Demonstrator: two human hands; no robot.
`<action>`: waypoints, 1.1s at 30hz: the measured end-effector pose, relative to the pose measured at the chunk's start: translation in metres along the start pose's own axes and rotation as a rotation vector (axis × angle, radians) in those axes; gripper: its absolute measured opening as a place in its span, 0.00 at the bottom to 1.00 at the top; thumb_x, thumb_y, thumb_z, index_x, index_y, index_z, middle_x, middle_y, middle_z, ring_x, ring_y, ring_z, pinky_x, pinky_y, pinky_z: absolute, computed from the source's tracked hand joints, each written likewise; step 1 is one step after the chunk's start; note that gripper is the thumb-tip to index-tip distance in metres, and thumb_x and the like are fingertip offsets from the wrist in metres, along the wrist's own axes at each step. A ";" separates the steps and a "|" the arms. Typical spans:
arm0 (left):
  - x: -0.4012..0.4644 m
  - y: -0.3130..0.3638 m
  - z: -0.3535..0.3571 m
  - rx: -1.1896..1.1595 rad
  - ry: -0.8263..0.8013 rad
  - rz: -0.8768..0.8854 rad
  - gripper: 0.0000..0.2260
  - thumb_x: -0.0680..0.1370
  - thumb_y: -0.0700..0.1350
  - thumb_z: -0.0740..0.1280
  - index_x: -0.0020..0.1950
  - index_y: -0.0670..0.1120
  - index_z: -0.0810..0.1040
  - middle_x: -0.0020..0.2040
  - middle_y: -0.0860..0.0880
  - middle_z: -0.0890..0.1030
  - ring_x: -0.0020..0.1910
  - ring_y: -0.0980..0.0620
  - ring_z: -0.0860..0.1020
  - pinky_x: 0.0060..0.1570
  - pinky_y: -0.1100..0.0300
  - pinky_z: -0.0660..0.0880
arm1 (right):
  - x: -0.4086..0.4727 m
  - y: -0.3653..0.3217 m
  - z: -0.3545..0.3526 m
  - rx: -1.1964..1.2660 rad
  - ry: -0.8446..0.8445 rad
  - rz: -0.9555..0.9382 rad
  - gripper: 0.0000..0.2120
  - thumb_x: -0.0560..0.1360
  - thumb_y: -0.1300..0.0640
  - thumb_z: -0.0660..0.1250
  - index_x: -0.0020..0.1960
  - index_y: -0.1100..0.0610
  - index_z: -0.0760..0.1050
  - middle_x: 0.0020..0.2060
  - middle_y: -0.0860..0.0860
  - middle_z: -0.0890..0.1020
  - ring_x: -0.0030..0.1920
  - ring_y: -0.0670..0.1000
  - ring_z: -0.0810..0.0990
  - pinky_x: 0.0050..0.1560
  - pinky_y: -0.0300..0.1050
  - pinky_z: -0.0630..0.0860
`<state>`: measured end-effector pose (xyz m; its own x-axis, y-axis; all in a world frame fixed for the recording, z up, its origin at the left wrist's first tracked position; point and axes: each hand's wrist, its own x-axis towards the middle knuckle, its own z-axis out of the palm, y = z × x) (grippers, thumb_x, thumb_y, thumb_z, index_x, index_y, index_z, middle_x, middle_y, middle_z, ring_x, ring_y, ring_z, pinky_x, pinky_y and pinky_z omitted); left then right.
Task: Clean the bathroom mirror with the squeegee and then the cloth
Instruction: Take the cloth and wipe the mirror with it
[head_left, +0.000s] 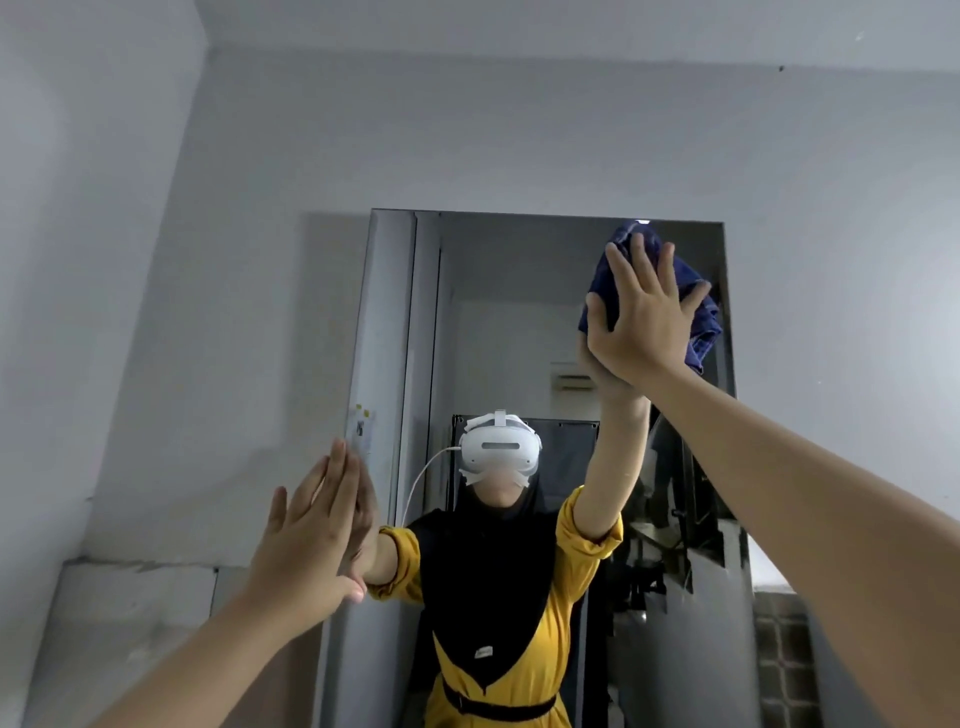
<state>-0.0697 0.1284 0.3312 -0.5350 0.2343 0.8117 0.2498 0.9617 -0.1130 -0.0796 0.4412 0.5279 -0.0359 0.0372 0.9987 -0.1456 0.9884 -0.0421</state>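
While the right hand (644, 322) reaches high toward the upper right corner of the mirror (498, 322), its fingers are straight and spread, and the palm presses a crumpled dark blue cloth (698, 317) flat against the glass. Folds of the cloth bulge out above the fingertips and to the right of the hand, close to the mirror's top and right edges. The left hand (311, 535) is lower, at the mirror's left edge, fingers straight and held close together, with the fingertips on or just at the glass (whether the palm also touches cannot be told). It holds nothing.

Reflected in the mirror is the person, in a yellow long-sleeved garment (524, 670) with a black covering (483, 571) over the head and chest and a white headset (500, 451) with a white cable running off to its left. The reflected arms meet the real hands at the glass. Behind the reflection a doorway and a dark frame show. Around the mirror runs a plain pale grey wall (519, 135), and patterned tiles (784, 665) appear at the lower right.
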 end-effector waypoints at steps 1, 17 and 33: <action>0.001 -0.003 0.002 0.022 0.012 -0.002 0.53 0.65 0.76 0.34 0.70 0.33 0.60 0.75 0.41 0.53 0.74 0.49 0.45 0.63 0.41 0.59 | 0.001 -0.005 0.002 -0.028 0.003 0.017 0.27 0.77 0.46 0.58 0.75 0.48 0.60 0.78 0.49 0.57 0.78 0.59 0.48 0.66 0.79 0.44; 0.003 -0.022 0.018 0.122 -0.046 -0.003 0.58 0.53 0.75 0.59 0.74 0.41 0.53 0.75 0.46 0.52 0.74 0.50 0.43 0.64 0.45 0.53 | 0.043 -0.200 0.049 0.020 -0.104 -0.207 0.26 0.78 0.46 0.53 0.76 0.47 0.57 0.79 0.49 0.54 0.78 0.61 0.46 0.66 0.79 0.44; 0.001 -0.020 0.017 0.078 0.010 0.011 0.54 0.57 0.74 0.55 0.75 0.43 0.51 0.76 0.51 0.39 0.72 0.56 0.33 0.68 0.53 0.33 | 0.034 -0.131 0.038 -0.086 -0.145 -0.706 0.25 0.78 0.42 0.53 0.75 0.42 0.59 0.77 0.44 0.59 0.78 0.55 0.53 0.70 0.73 0.50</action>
<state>-0.0894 0.1115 0.3248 -0.5242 0.2436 0.8160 0.1913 0.9674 -0.1659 -0.0993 0.3074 0.5666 -0.0937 -0.6280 0.7725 -0.1043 0.7779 0.6197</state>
